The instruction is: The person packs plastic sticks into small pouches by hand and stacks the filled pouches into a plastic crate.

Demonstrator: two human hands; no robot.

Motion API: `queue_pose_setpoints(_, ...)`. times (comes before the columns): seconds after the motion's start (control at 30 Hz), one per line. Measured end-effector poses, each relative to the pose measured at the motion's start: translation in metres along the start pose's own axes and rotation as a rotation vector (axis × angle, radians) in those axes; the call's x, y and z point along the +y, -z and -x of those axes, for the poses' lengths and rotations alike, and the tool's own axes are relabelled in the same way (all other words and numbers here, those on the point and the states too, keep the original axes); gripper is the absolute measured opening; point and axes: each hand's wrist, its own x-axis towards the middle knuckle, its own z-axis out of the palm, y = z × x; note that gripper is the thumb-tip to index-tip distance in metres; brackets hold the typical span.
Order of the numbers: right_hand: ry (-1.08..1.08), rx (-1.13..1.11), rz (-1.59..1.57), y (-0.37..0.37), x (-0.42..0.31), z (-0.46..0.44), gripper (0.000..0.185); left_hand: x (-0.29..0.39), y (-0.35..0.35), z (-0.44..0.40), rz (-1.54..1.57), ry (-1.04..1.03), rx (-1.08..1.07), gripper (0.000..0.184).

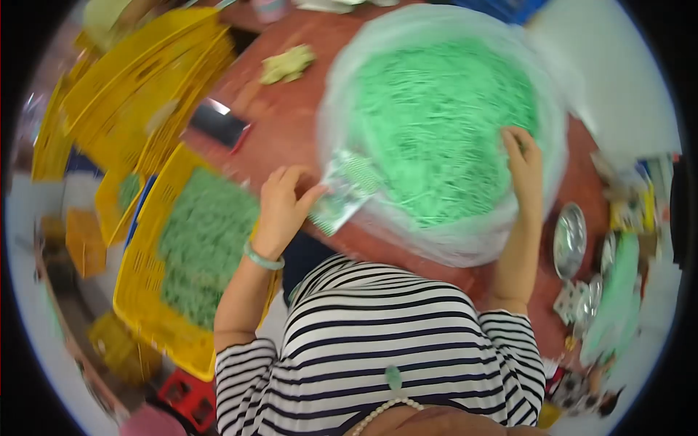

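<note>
A small clear packet point(345, 185) with green patterned print or contents is pinched at its left edge between the thumb and fingers of my left hand point(285, 203). It lies over the near left rim of a wide round container lined with clear plastic point(454, 251). Thin light-green stick-like pieces point(443, 123) fill that container in a heap. At the right side of the heap is my right hand point(525, 160), its fingers curled and their tips close together. Whatever sits between those tips is too small to make out.
On the red table point(280, 131) are a phone point(219, 125) and a crumpled yellowish glove-like thing point(287, 64). A yellow crate point(138, 291) of green pieces stands at my left, with stacked yellow crates point(123, 94) beyond. A metal dish point(570, 240) lies at right.
</note>
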Motion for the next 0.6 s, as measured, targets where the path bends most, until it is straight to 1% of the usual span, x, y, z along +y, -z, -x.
queue_pose_setpoints(0.07, -0.071, 0.105, -0.066, 0.024, 0.016, -0.008, 0.021, 0.004, -0.018, -0.008, -0.075, 0.016, -0.08, 0.026)
queue_pose_setpoints(0.1, -0.084, 0.208, -0.091, 0.031, 0.033, -0.013, 0.019, 0.005, -0.022, -0.01, -0.107, 0.029, -0.098, 0.026)
queue_pose_setpoints(0.13, -0.133, 0.205, -0.096, 0.044, 0.044, -0.017, 0.021, 0.003, -0.027, -0.01, 0.072, 0.084, -0.062, 0.025)
queue_pose_setpoints(0.17, -0.186, 0.192, -0.105, 0.052, 0.05, -0.02, 0.024, 0.004, -0.027, -0.013, 0.076, 0.067, -0.074, 0.025)
queue_pose_setpoints(0.23, -0.217, 0.205, -0.066, 0.052, 0.079, -0.031, 0.023, 0.006, -0.023, -0.013, 0.136, 0.243, -0.123, 0.024)
queue_pose_setpoints(0.27, -0.113, 0.148, 0.075, 0.05, 0.105, -0.04, 0.023, 0.004, -0.026, -0.012, 0.162, 0.223, -0.095, 0.017)
queue_pose_setpoints(0.3, -0.006, 0.09, 0.217, 0.049, 0.108, -0.043, 0.023, 0.001, -0.028, -0.009, 0.161, 0.216, -0.1, 0.017)
queue_pose_setpoints(0.37, -0.051, 0.09, 0.233, 0.044, 0.109, -0.046, 0.022, -0.001, -0.031, -0.004, 0.168, 0.121, 0.051, 0.016)
queue_pose_setpoints(0.4, -0.015, 0.081, 0.344, 0.042, 0.113, -0.049, 0.021, 0.0, -0.032, -0.004, 0.169, 0.118, 0.046, 0.016)
queue_pose_setpoints(0.43, 0.018, 0.07, 0.454, 0.042, 0.117, -0.05, 0.02, 0.002, -0.032, -0.003, 0.177, 0.08, 0.107, 0.017)
queue_pose_setpoints(0.47, 0.019, 0.063, 0.452, 0.042, 0.122, -0.049, 0.018, 0.004, -0.033, 0.0, 0.185, 0.047, 0.166, 0.019)
queue_pose_setpoints(0.5, 0.009, 0.058, 0.455, 0.043, 0.125, -0.044, 0.018, 0.005, -0.031, 0.003, 0.185, 0.052, 0.156, 0.019)
queue_pose_setpoints(0.57, -0.032, -0.095, 0.489, 0.044, 0.128, -0.034, 0.023, 0.007, -0.026, 0.006, 0.224, 0.047, 0.242, 0.017)
queue_pose_setpoints(0.6, -0.035, -0.097, 0.491, 0.042, 0.127, -0.028, 0.023, 0.012, -0.02, 0.007, 0.272, 0.068, 0.256, 0.015)
